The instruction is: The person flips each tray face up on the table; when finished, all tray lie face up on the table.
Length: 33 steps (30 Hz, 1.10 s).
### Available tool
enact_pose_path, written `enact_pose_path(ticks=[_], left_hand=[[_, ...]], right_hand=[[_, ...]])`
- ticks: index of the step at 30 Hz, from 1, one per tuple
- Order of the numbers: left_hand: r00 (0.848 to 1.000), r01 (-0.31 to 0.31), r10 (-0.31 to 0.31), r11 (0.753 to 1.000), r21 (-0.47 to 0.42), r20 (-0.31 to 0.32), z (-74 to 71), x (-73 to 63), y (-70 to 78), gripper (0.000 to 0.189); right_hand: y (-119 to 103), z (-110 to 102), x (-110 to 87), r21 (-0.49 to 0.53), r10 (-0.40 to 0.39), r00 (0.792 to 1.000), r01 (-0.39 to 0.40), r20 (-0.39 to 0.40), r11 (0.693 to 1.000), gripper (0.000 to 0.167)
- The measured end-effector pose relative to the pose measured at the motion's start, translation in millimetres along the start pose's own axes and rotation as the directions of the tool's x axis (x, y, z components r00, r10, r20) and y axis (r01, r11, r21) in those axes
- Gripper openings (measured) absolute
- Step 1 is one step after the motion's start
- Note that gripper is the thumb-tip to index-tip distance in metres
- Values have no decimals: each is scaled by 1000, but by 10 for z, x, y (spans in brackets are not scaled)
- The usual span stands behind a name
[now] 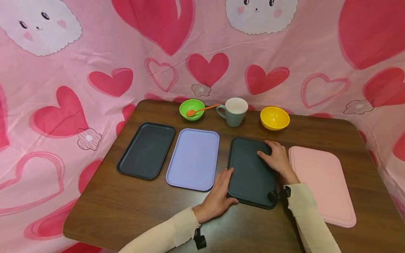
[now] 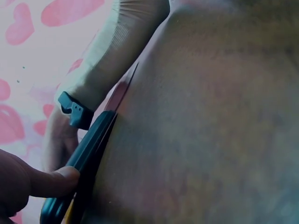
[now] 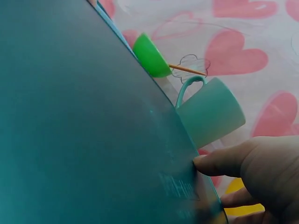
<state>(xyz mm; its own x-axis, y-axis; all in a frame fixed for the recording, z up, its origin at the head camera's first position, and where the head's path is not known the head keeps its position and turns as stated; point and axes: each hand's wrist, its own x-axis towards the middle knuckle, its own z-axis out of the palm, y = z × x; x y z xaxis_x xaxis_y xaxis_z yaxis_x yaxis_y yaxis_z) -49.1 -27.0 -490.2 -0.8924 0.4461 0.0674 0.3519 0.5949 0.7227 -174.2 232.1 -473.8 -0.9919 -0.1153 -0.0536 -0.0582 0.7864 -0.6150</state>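
Note:
A dark green tray (image 1: 250, 172), its broad flat face upward, lies right of the middle of the table. A second dark edge shows under it at the near side. My left hand (image 1: 216, 196) holds its near left corner, fingers along the left side and thumb at the near edge. In the left wrist view that thumb (image 2: 60, 182) presses against the tray's edge (image 2: 86, 151). At the far right corner my right hand (image 1: 278, 160) grips the rim; the right wrist view shows its thumb (image 3: 219, 161) on top and the other fingers over the side.
Left of it lie a lavender tray (image 1: 193, 158) and another dark tray (image 1: 147, 151). A pink tray (image 1: 319, 182) is at the right, under my right forearm. Along the back stand a green bowl (image 1: 197, 105) with an orange spoon (image 1: 207, 108), a mug (image 1: 235, 117) and a yellow bowl (image 1: 274, 119).

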Motion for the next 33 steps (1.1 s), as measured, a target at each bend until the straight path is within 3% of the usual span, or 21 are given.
enact_pose_path(ticks=[7, 12, 16, 21, 27, 33], left_hand=[[999, -10, 7, 995, -98, -35, -53, 15, 34, 102], [994, -35, 21, 990, -134, -104, -100, 21, 59, 104], [981, -98, 67, 981, -169, -182, -144, 30, 70, 106], [963, -201, 140, 942, -270, -229, -193, 50, 71, 106], [947, -270, 195, 915, -299, -257, -254, 53, 137, 105], [931, -320, 245, 904, -283, -270, -302, 41, 211, 106]], right_hand=[[13, -10, 1, 29, 24, 1000, -24, 8, 999, 72], [1, -23, -2, 52, 37, 999, -37, 5, 998, 74], [-7, -37, -3, 76, 53, 998, -54, 15, 996, 75], [-10, -44, 7, 130, 87, 996, -91, 38, 987, 78], [-19, -44, 9, 241, 120, 990, -133, 70, 961, 79], [-6, -8, 3, 399, 97, 992, -120, 78, 909, 74]])
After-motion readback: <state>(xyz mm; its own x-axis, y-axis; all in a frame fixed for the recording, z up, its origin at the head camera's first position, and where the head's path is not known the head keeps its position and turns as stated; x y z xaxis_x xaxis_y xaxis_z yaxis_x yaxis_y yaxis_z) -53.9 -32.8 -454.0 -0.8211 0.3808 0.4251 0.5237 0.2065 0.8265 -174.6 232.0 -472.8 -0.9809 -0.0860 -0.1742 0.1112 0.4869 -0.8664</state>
